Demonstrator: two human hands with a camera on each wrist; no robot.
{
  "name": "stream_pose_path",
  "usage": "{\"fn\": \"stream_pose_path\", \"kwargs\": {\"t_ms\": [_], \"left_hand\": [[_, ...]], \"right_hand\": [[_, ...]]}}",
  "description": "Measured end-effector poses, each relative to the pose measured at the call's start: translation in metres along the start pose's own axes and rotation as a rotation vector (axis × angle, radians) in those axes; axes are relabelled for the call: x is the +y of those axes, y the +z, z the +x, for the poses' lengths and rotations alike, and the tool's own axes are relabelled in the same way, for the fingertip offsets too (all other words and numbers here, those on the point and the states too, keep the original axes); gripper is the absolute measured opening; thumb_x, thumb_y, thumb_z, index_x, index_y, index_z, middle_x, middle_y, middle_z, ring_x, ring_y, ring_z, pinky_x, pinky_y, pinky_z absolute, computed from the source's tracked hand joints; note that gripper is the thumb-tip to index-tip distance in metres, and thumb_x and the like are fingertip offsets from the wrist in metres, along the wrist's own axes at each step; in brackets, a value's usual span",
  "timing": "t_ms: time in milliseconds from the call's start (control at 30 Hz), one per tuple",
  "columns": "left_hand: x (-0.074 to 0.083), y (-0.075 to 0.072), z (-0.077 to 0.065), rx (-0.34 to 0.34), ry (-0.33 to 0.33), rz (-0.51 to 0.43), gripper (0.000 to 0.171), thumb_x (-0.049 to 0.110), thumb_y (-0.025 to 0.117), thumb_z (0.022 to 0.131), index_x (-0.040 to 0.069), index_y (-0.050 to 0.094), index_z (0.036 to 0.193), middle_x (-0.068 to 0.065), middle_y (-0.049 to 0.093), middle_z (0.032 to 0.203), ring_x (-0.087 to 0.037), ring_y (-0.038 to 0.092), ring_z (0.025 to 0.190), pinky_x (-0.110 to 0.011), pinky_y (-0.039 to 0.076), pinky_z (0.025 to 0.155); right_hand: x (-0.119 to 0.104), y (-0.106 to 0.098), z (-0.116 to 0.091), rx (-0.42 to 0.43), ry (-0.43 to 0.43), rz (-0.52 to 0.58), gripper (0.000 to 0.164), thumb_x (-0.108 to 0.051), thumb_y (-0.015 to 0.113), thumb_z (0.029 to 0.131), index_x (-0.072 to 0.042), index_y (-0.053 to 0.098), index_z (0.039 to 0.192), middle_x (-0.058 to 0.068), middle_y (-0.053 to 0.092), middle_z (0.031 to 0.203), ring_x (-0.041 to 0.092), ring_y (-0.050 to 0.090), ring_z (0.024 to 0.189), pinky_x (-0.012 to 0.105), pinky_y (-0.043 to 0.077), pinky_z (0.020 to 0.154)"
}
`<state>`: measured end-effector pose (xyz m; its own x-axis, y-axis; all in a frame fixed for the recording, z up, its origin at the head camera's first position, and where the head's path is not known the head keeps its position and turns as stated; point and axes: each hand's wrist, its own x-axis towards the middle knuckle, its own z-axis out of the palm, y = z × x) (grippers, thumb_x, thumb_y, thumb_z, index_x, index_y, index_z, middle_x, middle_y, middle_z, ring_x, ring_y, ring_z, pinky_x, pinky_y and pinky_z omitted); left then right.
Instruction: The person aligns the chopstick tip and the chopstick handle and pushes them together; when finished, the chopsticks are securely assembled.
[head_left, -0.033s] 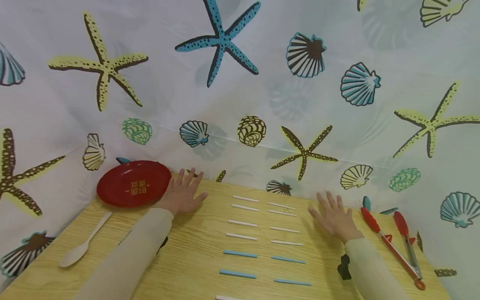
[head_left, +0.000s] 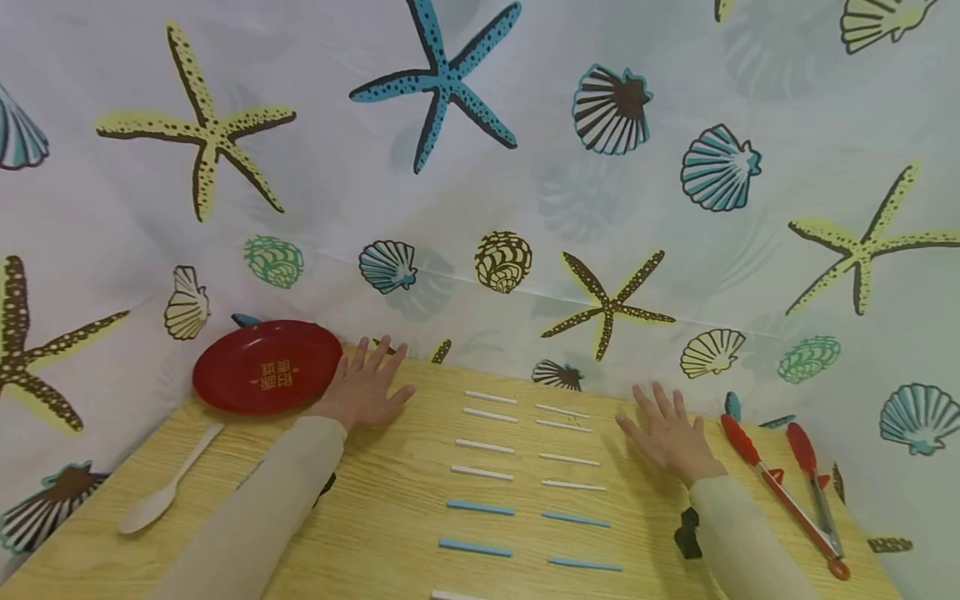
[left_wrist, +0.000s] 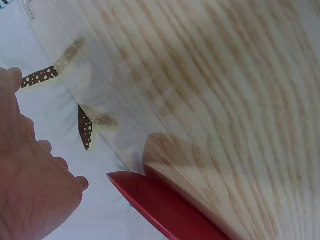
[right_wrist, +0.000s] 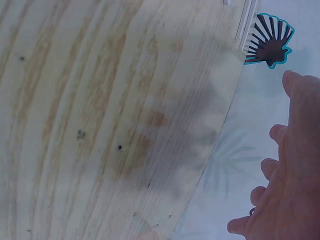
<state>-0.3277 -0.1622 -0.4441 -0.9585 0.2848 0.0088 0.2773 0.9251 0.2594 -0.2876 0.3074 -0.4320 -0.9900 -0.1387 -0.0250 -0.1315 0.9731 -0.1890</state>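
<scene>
"What lies nearest on the desk (head_left: 375, 533)?"

"A white stick (head_left: 453, 595), then blue sticks (head_left: 476, 547) and more white sticks (head_left: 485, 447), in two columns toward the far edge. I'd draw the arms (head_left: 247, 512) back on either side, so nothing gets dragged."

"And the sides?"

"A spoon (head_left: 156, 506) along the left edge, tongs (head_left: 798, 512) along the right. Give both room."

"The hands?"

"Near the far edge: left hand (head_left: 363, 392) and right hand (head_left: 667, 433), fingers spread apart, holding nothing. Whether they touch the desk, I can't tell. Loose wrists would suit that reach."

"Anything to mind there?"

"The red plate (head_left: 255, 358) in the far left corner, just beside the left hand. I'd lift clear before going sideways; a knock could shove it against the cloth (head_left: 480, 192)."
</scene>
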Motion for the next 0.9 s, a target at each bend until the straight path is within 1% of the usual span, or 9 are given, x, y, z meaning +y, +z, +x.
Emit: {"fn": "stream_pose_path", "kwargs": {"t_ms": [267,433,533,600,767,900], "left_hand": [[-0.008,0.008,0.005,0.005,0.007,-0.007,0.076,0.051,0.04,0.102,0.011,0.01,0.159,-0.019,0.0,0.163,-0.045,-0.009,0.145,-0.065,-0.002,0.112],[-0.013,0.011,0.007,0.011,0.005,0.006,0.077,0.052,0.039,0.101,0.012,0.009,0.16,-0.018,-0.001,0.163,-0.044,-0.011,0.145,-0.064,-0.002,0.112],[-0.015,0.011,0.008,0.014,0.007,0.006,0.077,0.053,0.039,0.101,0.013,0.009,0.16,-0.017,-0.001,0.163,-0.043,-0.011,0.145,-0.064,-0.003,0.112],[-0.016,0.011,0.007,0.018,0.009,0.01,0.077,0.053,0.039,0.101,0.013,0.01,0.16,-0.018,0.0,0.163,-0.043,-0.01,0.145,-0.064,-0.002,0.112],[-0.01,0.005,0.004,0.024,0.019,0.03,0.077,0.052,0.04,0.101,0.012,0.011,0.159,-0.019,0.001,0.163,-0.044,-0.008,0.145,-0.064,0.0,0.112],[-0.006,-0.002,0.0,0.014,0.017,0.047,0.077,0.053,0.04,0.101,0.011,0.012,0.159,-0.02,0.003,0.162,-0.045,-0.006,0.145,-0.063,0.001,0.113]], "right_hand": [[0.002,-0.001,0.0,-0.014,0.011,0.017,0.083,-0.066,0.03,0.1,-0.01,0.016,0.159,0.023,0.004,0.161,0.051,-0.002,0.143,0.078,0.001,0.101],[0.003,-0.002,0.0,-0.016,0.016,0.009,0.085,-0.069,0.027,0.099,-0.011,0.014,0.159,0.023,0.003,0.161,0.051,-0.002,0.143,0.078,0.002,0.102],[0.003,-0.003,0.0,-0.008,0.012,0.007,0.084,-0.068,0.027,0.099,-0.01,0.015,0.159,0.023,0.004,0.161,0.052,-0.001,0.143,0.078,0.002,0.101],[0.002,-0.004,-0.001,-0.009,0.011,0.003,0.084,-0.068,0.028,0.099,-0.01,0.015,0.159,0.023,0.005,0.161,0.052,0.0,0.143,0.078,0.003,0.101],[0.002,-0.004,-0.001,-0.024,0.002,-0.001,0.082,-0.066,0.027,0.1,-0.01,0.015,0.159,0.023,0.007,0.161,0.052,0.003,0.142,0.078,0.005,0.101],[0.0,-0.005,-0.001,-0.046,-0.025,0.013,0.077,-0.062,0.028,0.102,-0.01,0.018,0.158,0.024,0.01,0.16,0.054,0.008,0.141,0.078,0.01,0.101]]}}
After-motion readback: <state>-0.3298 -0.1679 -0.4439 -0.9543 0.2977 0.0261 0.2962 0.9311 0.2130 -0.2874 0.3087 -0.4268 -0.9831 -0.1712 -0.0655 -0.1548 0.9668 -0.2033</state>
